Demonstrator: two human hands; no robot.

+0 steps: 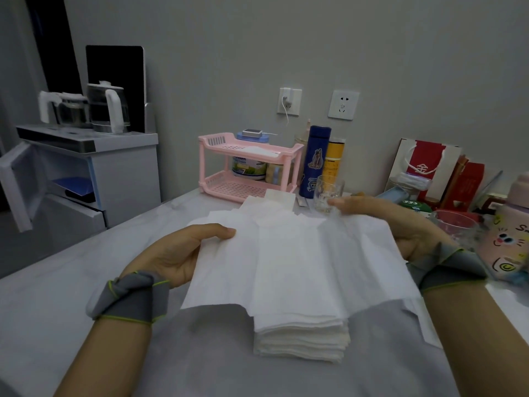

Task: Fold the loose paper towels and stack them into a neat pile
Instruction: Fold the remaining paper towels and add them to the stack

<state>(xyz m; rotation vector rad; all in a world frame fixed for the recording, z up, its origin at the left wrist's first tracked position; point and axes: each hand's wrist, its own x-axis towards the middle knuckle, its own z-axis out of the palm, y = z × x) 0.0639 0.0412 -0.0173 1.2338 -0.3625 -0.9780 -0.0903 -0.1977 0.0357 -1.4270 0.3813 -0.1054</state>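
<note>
Paper towel sheet (300, 253) hangs spread in the air above the folded stack (303, 339), which sits on the pale table (57, 310) near the person. Loose towels (257, 207) lie behind it. A pink rack (249, 167), a blue bottle (315, 159) and a clear glass (327, 193) stand near the wall. A pink cat cup (509, 239) crowds the right wrist. The left hand (177, 253) pinches the sheet's left edge, thumb on top. The right hand (400, 224) grips the far right edge, fingers reaching toward the glass.
</note>
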